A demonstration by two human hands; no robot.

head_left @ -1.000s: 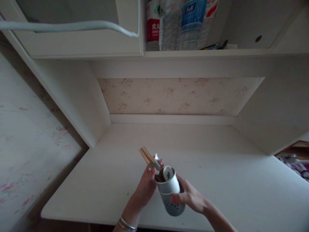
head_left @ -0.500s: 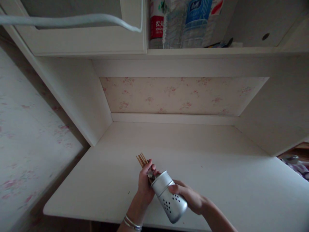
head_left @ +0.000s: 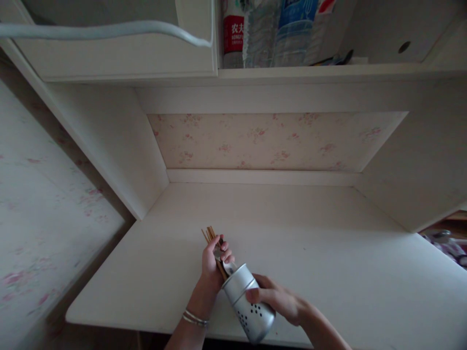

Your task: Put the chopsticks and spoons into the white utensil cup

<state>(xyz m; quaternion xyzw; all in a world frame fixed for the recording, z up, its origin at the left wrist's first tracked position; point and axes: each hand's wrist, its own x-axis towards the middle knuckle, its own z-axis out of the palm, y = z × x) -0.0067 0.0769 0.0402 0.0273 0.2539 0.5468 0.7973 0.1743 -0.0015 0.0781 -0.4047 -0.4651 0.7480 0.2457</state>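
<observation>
My left hand (head_left: pixel 209 262) is closed round a bundle of wooden chopsticks (head_left: pixel 209 235) and metal spoons (head_left: pixel 229 268). The chopsticks' thin ends stick out above the fingers, while the bundle's lower part runs into the mouth of a silver metal utensil holder (head_left: pixel 238 300). How deep it reaches inside is hidden. My right hand (head_left: pixel 279 297) grips the holder's side, thumb on top. Dotted with small drain holes, the holder lies tilted, its mouth toward my left hand, above the front of the white desk (head_left: pixel 310 233).
Above the desk is a shelf (head_left: pixel 292 72) with plastic bottles (head_left: pixel 233 36) and packaged water bottles (head_left: pixel 295 36). A white cabinet door (head_left: pixel 127 61) and a pale cable (head_left: pixel 109 31) hang at the upper left. Side panels (head_left: pixel 412 165) bound the desk.
My left hand has drawn up and left from the holder, so more of the chopsticks and a spoon shows at the rim. The holder and right hand have shifted slightly left and down.
</observation>
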